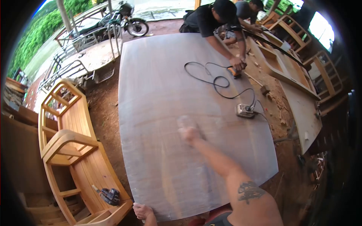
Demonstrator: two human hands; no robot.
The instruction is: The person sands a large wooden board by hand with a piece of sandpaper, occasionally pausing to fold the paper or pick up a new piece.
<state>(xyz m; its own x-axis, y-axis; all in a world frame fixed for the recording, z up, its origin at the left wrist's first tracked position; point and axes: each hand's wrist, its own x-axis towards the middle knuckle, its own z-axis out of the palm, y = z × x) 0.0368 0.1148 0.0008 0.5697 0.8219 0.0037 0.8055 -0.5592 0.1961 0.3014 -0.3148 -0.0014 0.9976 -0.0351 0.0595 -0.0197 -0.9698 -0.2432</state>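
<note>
A large wooden panel (151, 101) with a whitish, streaky film fills the middle of the view. My right hand (190, 135) is stretched out over its centre, fingers closed on a pale, motion-blurred pad (184, 121) pressed against the surface. I cannot tell whether the pad is cloth or sandpaper. At the near left corner, my left hand (143, 211) has its fingers curled over the panel's edge.
Across the panel, a person (215, 19) works an orange power sander (234, 71); its cord runs to a socket box (245, 110). Another person (249, 13) is behind. Wooden bench frames (81, 139) stand left, with a cordless drill (110, 196) on one. A motorcycle (113, 24) is parked beyond.
</note>
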